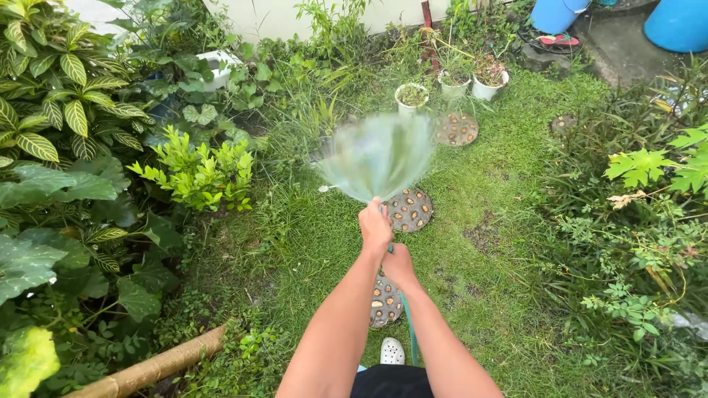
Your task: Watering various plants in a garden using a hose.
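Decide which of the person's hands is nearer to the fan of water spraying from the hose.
Left. The left hand grips the hose end right where the water spray fans out. The right hand holds the green hose lower down, behind the left hand and farther from the spray.

Left hand and right hand clenched, outstretched.

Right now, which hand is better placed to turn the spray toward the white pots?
Probably the left hand: it grips the end of the hose, where the spray fans out. The right hand holds farther back.
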